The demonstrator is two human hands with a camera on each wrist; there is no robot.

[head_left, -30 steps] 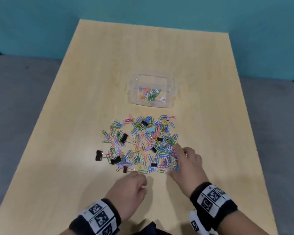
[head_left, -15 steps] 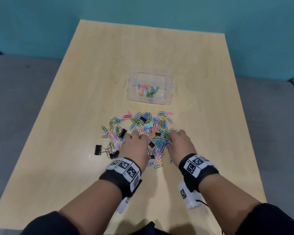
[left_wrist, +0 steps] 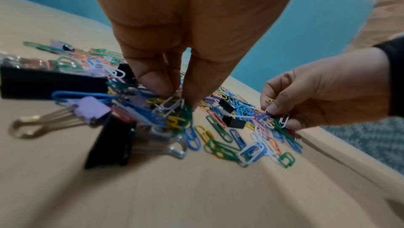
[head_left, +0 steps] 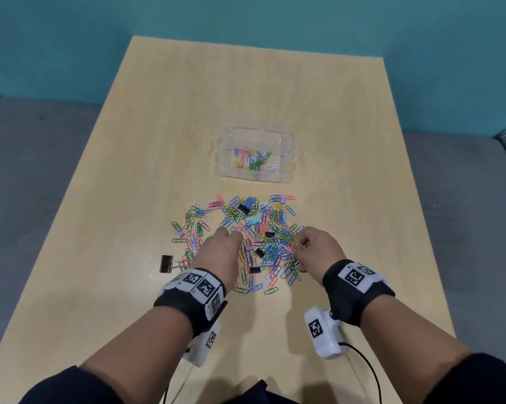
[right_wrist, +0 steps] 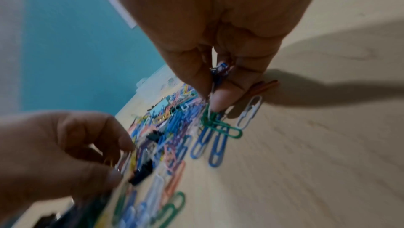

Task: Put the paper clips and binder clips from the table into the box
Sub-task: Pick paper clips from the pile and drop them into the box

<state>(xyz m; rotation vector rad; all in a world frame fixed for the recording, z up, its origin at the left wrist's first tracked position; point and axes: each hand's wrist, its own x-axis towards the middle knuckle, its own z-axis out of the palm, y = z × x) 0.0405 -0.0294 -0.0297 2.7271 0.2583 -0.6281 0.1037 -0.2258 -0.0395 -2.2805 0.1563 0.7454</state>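
Both hands now down in the heap of coloured wire paper clips (head_left: 246, 237) w/ fingers pinching clips: left hand (head_left: 221, 252), right hand (head_left: 313, 252) (clear plastic box (head_left: 225, 147) barely filled).

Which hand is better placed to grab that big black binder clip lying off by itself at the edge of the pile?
Left. The big black binder clip lies just outside the left hand; the right hand is across the pile, already pinching paper clips.

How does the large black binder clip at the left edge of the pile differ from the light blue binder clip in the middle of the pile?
The large black binder clip lies apart at the pile's left edge; the light blue binder clip sits among the paper clips. The black one looks bigger, and its wire handles show plainly, while the blue one's are hard to make out. Both lie on the table, not in the box.
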